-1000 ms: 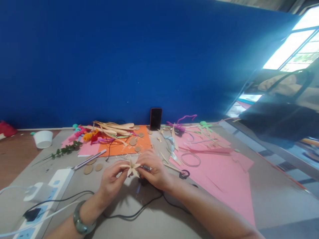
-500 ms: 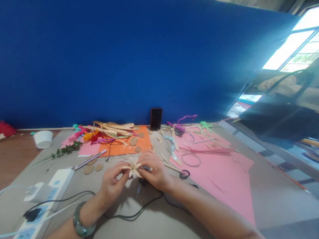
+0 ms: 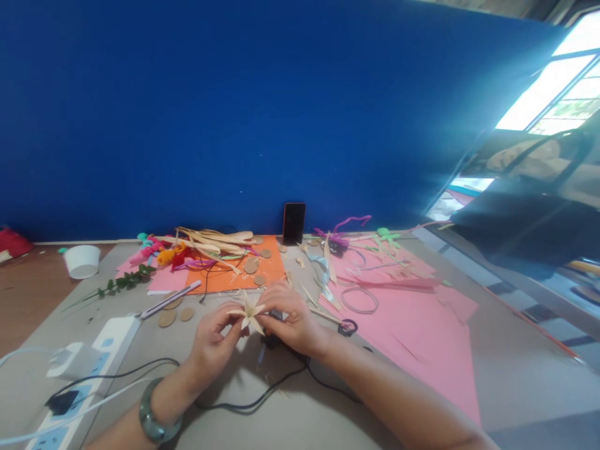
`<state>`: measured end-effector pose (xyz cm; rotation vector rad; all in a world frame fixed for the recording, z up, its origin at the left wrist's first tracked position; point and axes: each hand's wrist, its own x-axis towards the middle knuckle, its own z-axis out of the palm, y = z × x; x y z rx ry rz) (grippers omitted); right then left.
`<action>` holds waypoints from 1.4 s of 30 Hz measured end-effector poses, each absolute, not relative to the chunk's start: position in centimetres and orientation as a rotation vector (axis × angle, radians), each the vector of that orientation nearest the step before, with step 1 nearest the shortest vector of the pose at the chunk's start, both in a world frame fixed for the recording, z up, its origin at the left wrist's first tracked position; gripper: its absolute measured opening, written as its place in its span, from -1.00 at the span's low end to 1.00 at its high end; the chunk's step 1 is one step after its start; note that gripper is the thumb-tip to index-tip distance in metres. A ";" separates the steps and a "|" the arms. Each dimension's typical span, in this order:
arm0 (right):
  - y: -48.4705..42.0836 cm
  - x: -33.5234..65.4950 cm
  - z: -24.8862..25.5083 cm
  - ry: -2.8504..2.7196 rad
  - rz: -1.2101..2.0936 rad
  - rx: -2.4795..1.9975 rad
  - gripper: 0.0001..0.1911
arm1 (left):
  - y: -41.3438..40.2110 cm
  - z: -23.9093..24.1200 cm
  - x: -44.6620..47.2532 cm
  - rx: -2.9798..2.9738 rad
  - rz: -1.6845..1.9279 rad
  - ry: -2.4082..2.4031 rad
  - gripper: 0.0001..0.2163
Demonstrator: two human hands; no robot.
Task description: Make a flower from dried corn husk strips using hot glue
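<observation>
A pale, straw-coloured flower with pointed petals [image 3: 250, 312] is held above the table between both hands. My left hand [image 3: 216, 334] pinches a petal on its left side between thumb and fingers. On the other side, my right hand [image 3: 293, 319] is closed on the right-hand petals. Partly hidden behind and below the right hand is a dark device [image 3: 272, 337] with a black cable [image 3: 253, 405] near it. A green bangle [image 3: 157, 415] circles my left wrist.
A white power strip [image 3: 100, 362] with plugs lies at left, near a white cup [image 3: 82, 261]. Dried husk strips [image 3: 215, 240] lie on orange paper [image 3: 225, 279]. Pink paper [image 3: 422, 344] covers the right side. A phone [image 3: 294, 224] leans against the blue partition [image 3: 262, 112].
Both hands keep hold of the flower in nearly the same place. The right fingers have shifted very slightly; everything else on the table stays put.
</observation>
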<state>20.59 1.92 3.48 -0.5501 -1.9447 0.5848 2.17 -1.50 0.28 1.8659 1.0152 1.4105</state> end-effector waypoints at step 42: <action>1.6 20.9 3.9 -1.970 0.614 -0.505 -0.87 | -1.7 0.5 1.3 2.163 1.374 0.974 -0.88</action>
